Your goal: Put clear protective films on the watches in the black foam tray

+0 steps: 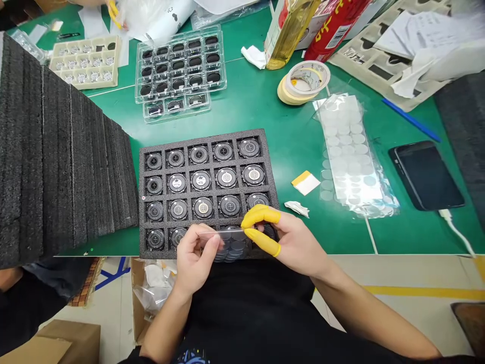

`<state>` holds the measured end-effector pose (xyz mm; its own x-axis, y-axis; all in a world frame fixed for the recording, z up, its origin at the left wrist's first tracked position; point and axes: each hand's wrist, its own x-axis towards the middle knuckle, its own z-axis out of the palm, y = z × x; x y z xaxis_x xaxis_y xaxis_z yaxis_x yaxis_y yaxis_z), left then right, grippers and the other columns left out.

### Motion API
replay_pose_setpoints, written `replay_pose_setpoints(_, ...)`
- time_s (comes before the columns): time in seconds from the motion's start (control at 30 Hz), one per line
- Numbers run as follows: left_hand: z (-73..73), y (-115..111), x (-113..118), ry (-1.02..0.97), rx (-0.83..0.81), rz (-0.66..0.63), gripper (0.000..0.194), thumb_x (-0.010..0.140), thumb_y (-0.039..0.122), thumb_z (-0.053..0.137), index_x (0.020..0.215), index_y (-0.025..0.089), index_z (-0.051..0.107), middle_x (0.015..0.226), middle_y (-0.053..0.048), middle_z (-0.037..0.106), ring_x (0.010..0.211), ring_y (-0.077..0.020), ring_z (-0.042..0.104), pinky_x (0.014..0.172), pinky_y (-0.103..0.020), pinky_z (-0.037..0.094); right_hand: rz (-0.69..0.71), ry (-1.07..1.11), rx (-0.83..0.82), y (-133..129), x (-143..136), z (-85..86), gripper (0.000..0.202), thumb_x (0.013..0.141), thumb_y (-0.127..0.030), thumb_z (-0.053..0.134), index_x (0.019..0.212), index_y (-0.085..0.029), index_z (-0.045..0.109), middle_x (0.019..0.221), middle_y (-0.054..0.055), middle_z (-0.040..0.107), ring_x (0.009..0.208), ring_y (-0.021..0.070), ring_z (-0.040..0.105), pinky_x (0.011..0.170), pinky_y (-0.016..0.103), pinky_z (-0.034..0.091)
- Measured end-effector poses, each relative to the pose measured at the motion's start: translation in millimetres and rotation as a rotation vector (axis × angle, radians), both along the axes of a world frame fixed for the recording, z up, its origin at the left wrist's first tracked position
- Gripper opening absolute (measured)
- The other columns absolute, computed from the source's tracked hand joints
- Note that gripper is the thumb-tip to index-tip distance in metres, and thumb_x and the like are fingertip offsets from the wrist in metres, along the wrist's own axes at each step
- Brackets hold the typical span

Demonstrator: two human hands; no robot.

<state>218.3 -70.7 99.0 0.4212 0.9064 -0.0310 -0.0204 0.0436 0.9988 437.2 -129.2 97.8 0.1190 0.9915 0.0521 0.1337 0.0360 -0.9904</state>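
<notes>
A clear sheet of round transparent stickers (pixel 234 247) is held over the front edge of a black foam tray (pixel 204 201). My left hand (pixel 199 258) pinches the sheet's left side between thumb and fingers. At its upper right corner, my right hand (pixel 284 235), with yellow covers on thumb and index finger, pinches with the two tips together. Round dark watch bodies (pixel 203 207) sit in the tray's compartments; some show pale or gold centres. My hands and the sheet hide part of the front row.
Stacked black foam (pixel 68 146) stands left. Clear trays of dark discs (pixel 180 65) lie behind. Tape rolls (pixel 305 81), a bottle (pixel 290 33), more sticker sheets (pixel 350 151) and a phone (pixel 426 174) with a white cable are on the right. Another person's hand (pixel 89 2) shows top left.
</notes>
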Motion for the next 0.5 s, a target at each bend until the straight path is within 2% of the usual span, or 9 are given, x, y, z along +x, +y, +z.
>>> replay_pose_setpoints(0.23,-0.8,-0.4,-1.2,0.022,0.014,-0.005,0.022,0.106,0.031,0.076,0.088,0.019,0.073,0.077,0.0,0.073,0.07,-0.0104,0.07,0.067,-0.017,0.058,0.024,-0.077,0.054,0.7,1.2,3.4,0.015,0.099,-0.011,0.071,0.095,-0.026,0.072,0.09,-0.001,0.073,0.077,0.0132,0.066,0.069,0.025,0.056)
replay_pose_setpoints(0.33,-1.4,-0.6,-0.9,0.034,-0.002,0.002,0.025,0.105,0.033,0.077,0.086,0.018,0.073,0.077,-0.001,0.073,0.07,-0.0107,0.07,0.066,-0.018,0.059,0.007,-0.182,0.135,1.6,0.5,3.3,0.016,0.1,-0.01,0.07,0.097,-0.025,0.07,0.091,0.0,0.074,0.081,0.0154,0.071,0.072,0.028,0.059)
replay_pose_setpoints(0.4,-2.9,-1.1,-0.4,0.031,-0.066,0.015,0.029,0.104,0.037,0.078,0.084,0.018,0.072,0.076,-0.001,0.072,0.068,-0.0109,0.07,0.065,-0.019,0.059,-0.024,-0.304,0.243,2.7,-0.5,1.0,0.018,0.099,-0.008,0.07,0.101,-0.026,0.069,0.09,0.001,0.075,0.081,0.017,0.072,0.073,0.031,0.061)
replay_pose_setpoints(0.5,-6.7,-1.3,0.7,-0.024,-0.285,0.018,0.036,0.099,0.046,0.084,0.083,0.018,0.068,0.072,0.001,0.071,0.06,-0.0111,0.067,0.057,-0.02,0.059,-0.087,-0.522,0.442,1.3,-1.8,-5.2,0.025,0.098,-0.007,0.071,0.112,-0.027,0.069,0.091,0.002,0.079,0.083,0.0197,0.074,0.073,0.035,0.06)
